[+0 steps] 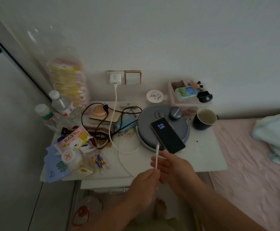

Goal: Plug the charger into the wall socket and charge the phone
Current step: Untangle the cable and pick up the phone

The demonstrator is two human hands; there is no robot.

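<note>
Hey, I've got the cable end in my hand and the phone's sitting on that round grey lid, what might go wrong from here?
1. The phone overhangs the domed grey lid; pushing the connector in one-handed may slide it off.
2. The white cable crosses the black cords; pulling slack could snag them or loosen the charger.
3. The mug stands close by; a swinging right hand might knock it.

The white bedside table (207,147) carries two water bottles (61,105) at its left edge, wipes packets (72,140) toward the front-left corner, a grey round appliance (162,124) mid-table, and a dark cup (204,119) at the right edge.
</note>
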